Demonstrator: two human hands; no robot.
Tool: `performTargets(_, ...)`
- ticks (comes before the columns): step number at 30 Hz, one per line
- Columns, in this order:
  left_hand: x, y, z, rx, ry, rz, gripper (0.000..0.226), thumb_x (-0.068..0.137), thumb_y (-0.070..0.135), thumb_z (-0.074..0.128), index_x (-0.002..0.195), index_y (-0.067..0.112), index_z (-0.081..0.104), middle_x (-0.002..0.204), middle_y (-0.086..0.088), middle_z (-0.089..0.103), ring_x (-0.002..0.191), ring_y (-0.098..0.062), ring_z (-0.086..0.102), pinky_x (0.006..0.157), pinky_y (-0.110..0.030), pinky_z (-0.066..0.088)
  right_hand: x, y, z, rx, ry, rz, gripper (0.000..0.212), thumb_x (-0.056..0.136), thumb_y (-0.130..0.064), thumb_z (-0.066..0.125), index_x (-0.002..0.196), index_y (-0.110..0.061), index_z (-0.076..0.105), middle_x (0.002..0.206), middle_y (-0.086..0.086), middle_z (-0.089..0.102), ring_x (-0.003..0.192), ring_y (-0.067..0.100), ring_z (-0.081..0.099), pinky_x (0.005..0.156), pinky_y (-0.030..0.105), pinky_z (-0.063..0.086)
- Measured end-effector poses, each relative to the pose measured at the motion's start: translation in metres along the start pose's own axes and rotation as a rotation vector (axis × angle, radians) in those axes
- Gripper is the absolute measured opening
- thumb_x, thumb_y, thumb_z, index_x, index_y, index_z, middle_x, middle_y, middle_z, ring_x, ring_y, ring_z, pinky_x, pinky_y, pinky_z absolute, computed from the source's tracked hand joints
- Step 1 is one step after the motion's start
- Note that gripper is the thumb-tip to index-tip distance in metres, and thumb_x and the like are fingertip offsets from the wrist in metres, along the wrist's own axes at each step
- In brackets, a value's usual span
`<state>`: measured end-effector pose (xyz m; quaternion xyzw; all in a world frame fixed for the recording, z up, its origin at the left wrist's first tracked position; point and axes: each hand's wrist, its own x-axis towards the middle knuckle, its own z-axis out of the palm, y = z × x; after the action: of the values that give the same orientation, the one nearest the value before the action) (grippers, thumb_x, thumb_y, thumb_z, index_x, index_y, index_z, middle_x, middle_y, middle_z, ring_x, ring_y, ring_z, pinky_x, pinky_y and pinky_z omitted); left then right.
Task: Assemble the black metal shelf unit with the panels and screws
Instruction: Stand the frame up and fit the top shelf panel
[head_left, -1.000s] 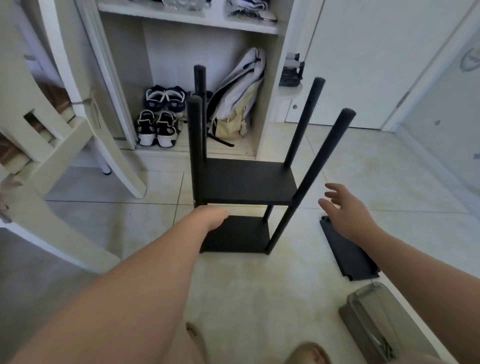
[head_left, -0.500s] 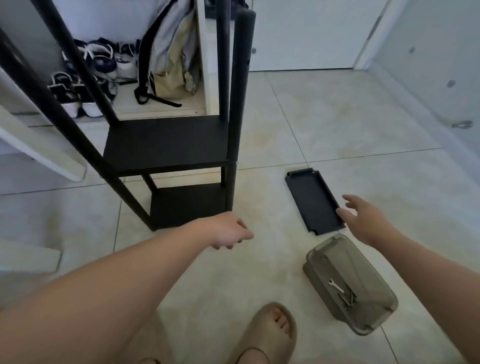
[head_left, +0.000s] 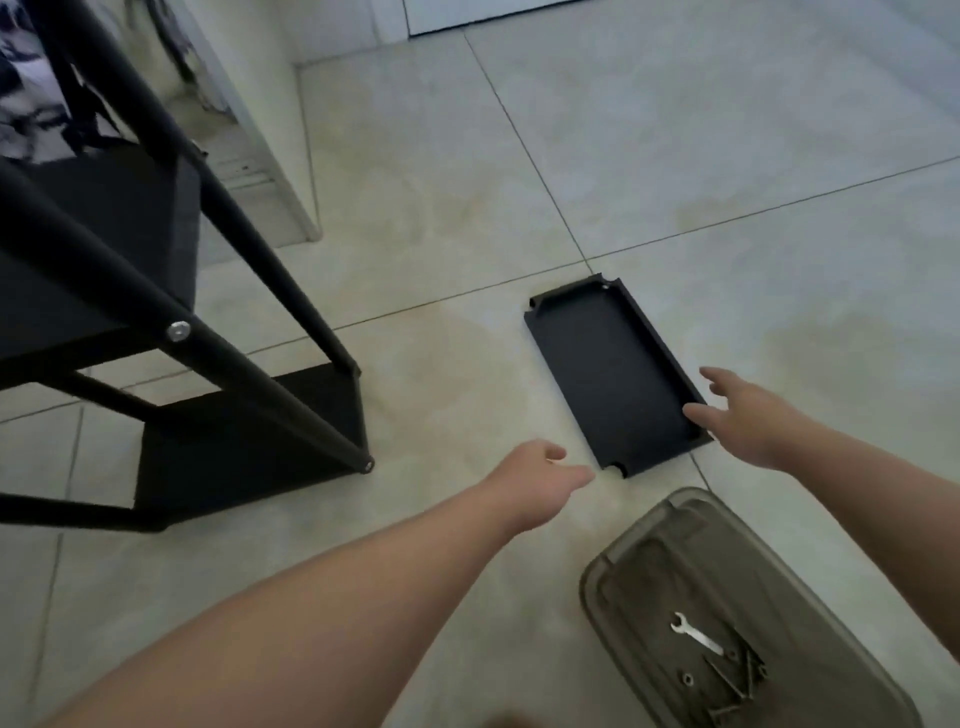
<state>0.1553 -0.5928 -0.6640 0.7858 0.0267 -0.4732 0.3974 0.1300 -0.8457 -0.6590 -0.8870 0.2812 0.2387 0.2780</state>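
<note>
Right of centre in the frame, a black panel (head_left: 615, 379) is seen lying flat on the pale tiled floor (head_left: 675, 130), raised rim upward, with notches at its corners. Its near right corner is covered by the right hand (head_left: 748, 421), so contact with the rim there cannot be confirmed. That hand is stretched out from the right edge, palm down, fingers spread and nearly straight, thumb angled over the panel's surface; nothing is gripped. The left hand (head_left: 540, 483) is extended from the lower left, its fingers loosely straightened and pointed at the panel's near left corner, just short of it and holding nothing. At the left of the frame the partly built shelf unit (head_left: 171, 332) is found, its black posts slanting across the view and two dark shelves fixed between them; much of it is cut off by the left and top edges. A silver bolt head (head_left: 178, 330) is visible on one post. At the lower right a translucent grey bin (head_left: 623, 540) is partly cropped by the bottom edge; a small wrench (head_left: 696, 638) and several dark screws (head_left: 737, 680) lie inside, their number hard to make out. Blurred pale furniture fills the upper left.
</note>
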Motion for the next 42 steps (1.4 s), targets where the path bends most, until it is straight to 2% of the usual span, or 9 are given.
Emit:
performTargets(7, 0.067, 0.011, 0.015, -0.159, 0.010, -0.105, 0.074, 0.093, 0.040, 0.065, 0.154, 0.014, 0.031, 0.149, -0.008, 0.045, 0.132, -0.027, 0.049, 0.110, -0.045, 0.043, 0.045, 0.013, 0.029, 0.191, 0.005, 0.057, 0.057, 0.103, -0.029, 0.056, 0.154, -0.014, 0.034, 0.147, 0.013, 0.051, 0.128, 0.032, 0.052, 0.092, 0.032, 0.036)
performTargets(13, 0.078, 0.036, 0.019, -0.387, -0.004, -0.171, 0.043, 0.094, 0.032, 0.066, 0.133, 0.021, 0.053, 0.136, 0.001, 0.058, 0.111, -0.016, 0.060, 0.085, -0.030, 0.052, 0.056, 0.001, 0.033, 0.317, 0.080, 0.113, 0.068, 0.101, -0.037, 0.057, 0.157, -0.014, 0.027, 0.153, 0.014, 0.044, 0.137, 0.035, 0.045, 0.108, 0.040, 0.037)
performTargets(16, 0.064, 0.048, -0.002, -0.387, 0.048, -0.143, 0.014, 0.099, 0.024, 0.060, 0.110, 0.031, 0.056, 0.107, 0.013, 0.064, 0.089, -0.010, 0.060, 0.071, -0.025, 0.046, 0.045, -0.008, 0.028, 0.413, 0.104, 0.152, 0.064, 0.102, -0.037, 0.056, 0.156, -0.012, 0.032, 0.151, 0.015, 0.046, 0.135, 0.036, 0.047, 0.112, 0.043, 0.038)
performTargets(18, 0.052, 0.058, -0.020, -0.362, 0.048, -0.120, 0.031, 0.102, 0.022, 0.056, 0.128, 0.036, 0.050, 0.107, 0.010, 0.063, 0.094, -0.016, 0.063, 0.077, -0.029, 0.049, 0.033, -0.016, 0.022, 0.542, 0.136, 0.187, 0.054, 0.103, -0.028, 0.055, 0.149, -0.003, 0.043, 0.140, 0.018, 0.054, 0.120, 0.037, 0.057, 0.101, 0.046, 0.049)
performTargets(20, 0.035, 0.069, -0.037, -0.317, 0.053, -0.091, 0.042, 0.103, 0.017, 0.051, 0.142, 0.030, 0.044, 0.110, 0.002, 0.065, 0.090, -0.019, 0.067, 0.075, -0.031, 0.051, 0.017, -0.025, 0.013, 0.787, 0.139, 0.219, 0.036, 0.102, -0.015, 0.057, 0.129, 0.010, 0.057, 0.107, 0.018, 0.063, 0.090, 0.032, 0.065, 0.069, 0.036, 0.060)
performTargets(22, 0.011, 0.081, -0.052, -0.293, 0.086, -0.074, 0.042, 0.104, 0.012, 0.046, 0.145, 0.022, 0.045, 0.112, -0.003, 0.066, 0.085, -0.019, 0.068, 0.071, -0.031, 0.051, -0.005, -0.036, 0.000, 1.005, 0.104, 0.227, 0.019, 0.101, -0.008, 0.059, 0.112, 0.007, 0.062, 0.087, 0.013, 0.060, 0.071, 0.023, 0.061, 0.048, 0.025, 0.054)
performTargets(28, -0.089, 0.112, -0.073, -0.262, 0.101, -0.028, 0.040, 0.104, 0.008, 0.045, 0.143, 0.018, 0.045, 0.116, -0.007, 0.064, 0.083, -0.021, 0.069, 0.072, -0.033, 0.052, -0.094, -0.056, -0.049, 1.363, -0.044, 0.223, 0.005, 0.100, -0.011, 0.060, 0.096, -0.010, 0.057, 0.087, 0.008, 0.055, 0.069, 0.022, 0.058, 0.044, 0.023, 0.052)
performTargets(31, -0.152, 0.130, -0.080, -0.249, 0.063, 0.061, 0.040, 0.103, 0.008, 0.046, 0.141, 0.018, 0.044, 0.110, -0.004, 0.067, 0.082, -0.019, 0.069, 0.073, -0.033, 0.052, -0.153, -0.068, -0.085, 1.427, -0.033, 0.128, 0.016, 0.097, -0.015, 0.057, 0.081, -0.014, 0.055, 0.074, 0.004, 0.053, 0.056, 0.019, 0.060, 0.048, 0.023, 0.054)
performTargets(42, -0.409, 0.182, -0.108, -0.033, 0.149, 0.430, 0.049, 0.103, 0.022, 0.050, 0.149, 0.017, 0.033, 0.101, 0.004, 0.060, 0.078, -0.017, 0.072, 0.074, -0.033, 0.058, -0.385, -0.149, -0.205, 1.419, 0.167, -0.275, 0.009, 0.095, -0.019, 0.059, 0.086, -0.019, 0.057, 0.080, 0.001, 0.056, 0.050, 0.011, 0.063, 0.049, 0.022, 0.054)
